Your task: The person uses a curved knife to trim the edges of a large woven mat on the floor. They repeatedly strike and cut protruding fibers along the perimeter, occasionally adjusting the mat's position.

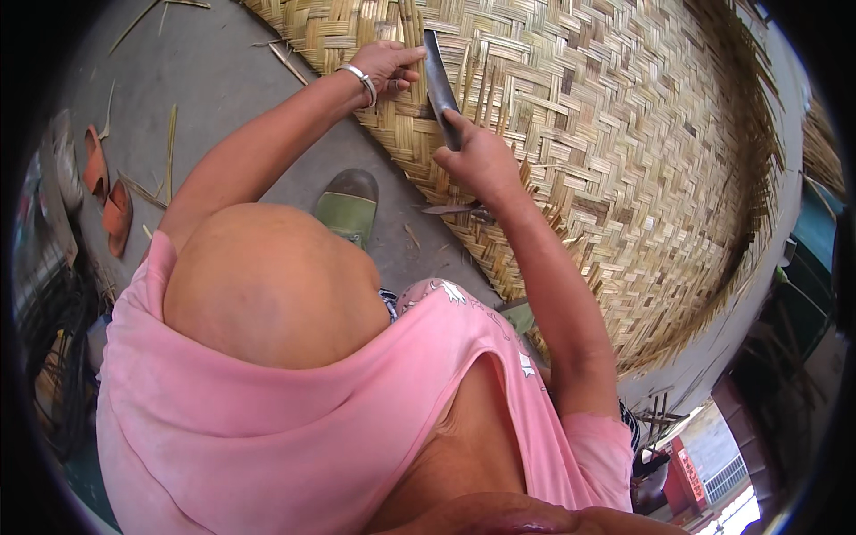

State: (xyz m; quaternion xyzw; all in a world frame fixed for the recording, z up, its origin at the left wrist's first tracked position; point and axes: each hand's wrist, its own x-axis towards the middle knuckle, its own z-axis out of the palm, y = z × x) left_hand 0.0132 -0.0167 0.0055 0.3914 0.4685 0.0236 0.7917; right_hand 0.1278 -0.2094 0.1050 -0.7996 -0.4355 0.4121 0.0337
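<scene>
A large woven mat (606, 152) of pale bamboo-like strips spreads ahead and to the right, with loose strip ends standing up near its left edge. My right hand (481, 159) is wrapped round the dark handle of a long flat metal knife (437, 78), whose blade points away from me over the weave. Just left of the blade, my left hand (390, 68), with a silver bracelet (359, 83) on its wrist, has its fingers bent and pinched at the strips (412, 28) along the mat's edge. Its fingertips partly hide what they grip.
My green shoe (346, 207) stands on the grey floor (259, 89) beside the mat. A thin curved dark piece (450, 209) lies at the mat's near edge. Orange slippers (116, 218) and scattered strips (171, 152) lie at the left. The mat's right rim (753, 178) curls up.
</scene>
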